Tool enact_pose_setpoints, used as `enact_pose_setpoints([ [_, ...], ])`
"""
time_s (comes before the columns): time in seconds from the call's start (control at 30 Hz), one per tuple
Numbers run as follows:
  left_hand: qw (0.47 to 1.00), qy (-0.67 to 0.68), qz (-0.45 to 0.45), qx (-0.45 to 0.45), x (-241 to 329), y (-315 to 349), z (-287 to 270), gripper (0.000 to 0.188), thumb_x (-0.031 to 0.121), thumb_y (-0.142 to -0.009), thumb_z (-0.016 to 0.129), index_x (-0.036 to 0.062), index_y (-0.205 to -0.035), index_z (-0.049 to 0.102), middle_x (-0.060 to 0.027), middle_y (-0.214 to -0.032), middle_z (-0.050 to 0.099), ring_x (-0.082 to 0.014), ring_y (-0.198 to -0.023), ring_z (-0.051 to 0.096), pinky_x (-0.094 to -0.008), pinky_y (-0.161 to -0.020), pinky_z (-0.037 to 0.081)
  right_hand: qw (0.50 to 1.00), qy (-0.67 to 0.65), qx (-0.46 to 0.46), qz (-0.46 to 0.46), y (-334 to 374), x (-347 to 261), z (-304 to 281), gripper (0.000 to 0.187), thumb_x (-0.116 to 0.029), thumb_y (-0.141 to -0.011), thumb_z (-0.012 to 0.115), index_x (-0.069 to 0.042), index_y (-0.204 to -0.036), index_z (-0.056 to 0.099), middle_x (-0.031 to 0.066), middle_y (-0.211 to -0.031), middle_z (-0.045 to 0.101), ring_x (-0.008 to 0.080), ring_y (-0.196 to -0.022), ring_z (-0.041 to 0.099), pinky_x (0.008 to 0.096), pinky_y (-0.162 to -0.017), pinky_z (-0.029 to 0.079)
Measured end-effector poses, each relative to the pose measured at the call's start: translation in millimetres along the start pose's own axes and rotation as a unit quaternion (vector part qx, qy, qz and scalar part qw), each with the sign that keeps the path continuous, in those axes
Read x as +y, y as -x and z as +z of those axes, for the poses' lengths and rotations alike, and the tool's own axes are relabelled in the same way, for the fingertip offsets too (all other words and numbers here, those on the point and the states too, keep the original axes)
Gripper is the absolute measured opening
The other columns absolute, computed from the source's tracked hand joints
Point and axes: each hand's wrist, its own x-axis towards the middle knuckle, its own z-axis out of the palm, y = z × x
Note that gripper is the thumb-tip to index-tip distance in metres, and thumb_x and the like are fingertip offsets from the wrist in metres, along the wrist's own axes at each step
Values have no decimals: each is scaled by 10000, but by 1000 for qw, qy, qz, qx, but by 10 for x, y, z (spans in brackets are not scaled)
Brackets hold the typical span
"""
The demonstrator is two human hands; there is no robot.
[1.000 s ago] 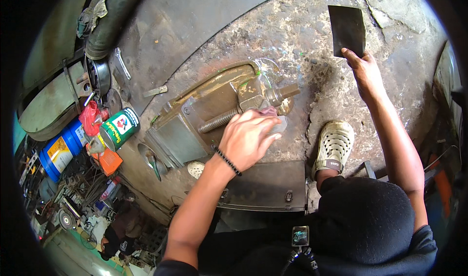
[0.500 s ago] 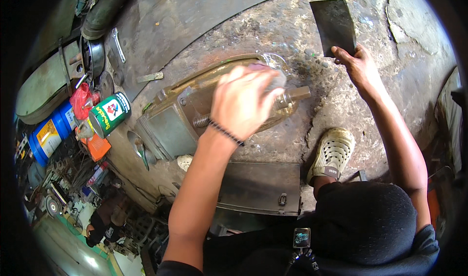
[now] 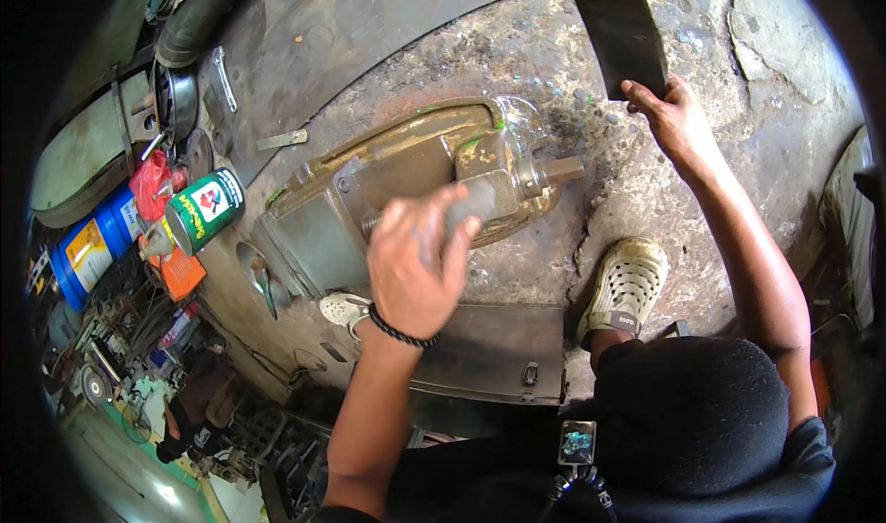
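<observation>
A worn metal vise (image 3: 397, 172), brown and grey with chipped paint, lies on the concrete floor in front of me. Its square-ended screw shaft (image 3: 560, 171) points right. Over the vise's near side is my left hand (image 3: 415, 260), wearing a dark braided bracelet; its fingers curl round a grey pad-like piece (image 3: 472, 202), blurred by motion, against or just above the metal. My right hand (image 3: 678, 121), held out at the far right, pinches the lower edge of a dark flat sheet (image 3: 629, 43) that looks like sandpaper, between thumb and fingers.
A metal box with a latch (image 3: 498, 352) is close to me, beside my shoe (image 3: 628, 288). To the left are a green can (image 3: 205, 211), a blue bucket (image 3: 95, 246) and a wrench (image 3: 224, 80). A large metal sheet (image 3: 369, 24) lies at the back. Another person (image 3: 194, 412) is at lower left.
My left hand has moved left and nearer to me with the grey piece, uncovering the vise's right end. My right hand and the dark sheet have shifted slightly up and left.
</observation>
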Motion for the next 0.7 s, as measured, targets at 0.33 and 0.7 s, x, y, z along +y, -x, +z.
enact_pose_setpoints([
  [0.33, 980, -127, 132, -78, 215, -532, 624, 222, 313, -960, 694, 98, -1017, 699, -121, -952, 724, -311, -953, 653, -471, -834, 511, 999, 39, 4, 16, 150, 29, 49, 411, -407, -958, 732, -10, -1064, 728, 66, -805, 703, 154, -726, 628, 338, -714, 507],
  [0.7, 994, -31, -100, -15, -394, 834, -57, 300, 193, -934, 744, 39, -1188, 709, -170, -1030, 731, -367, -935, 673, -454, -880, 511, 996, 79, -32, 7, 196, -89, 43, 406, -391, -985, 706, 0, -1092, 715, 51, -813, 682, 135, -752, 611, 319, -746, 503],
])
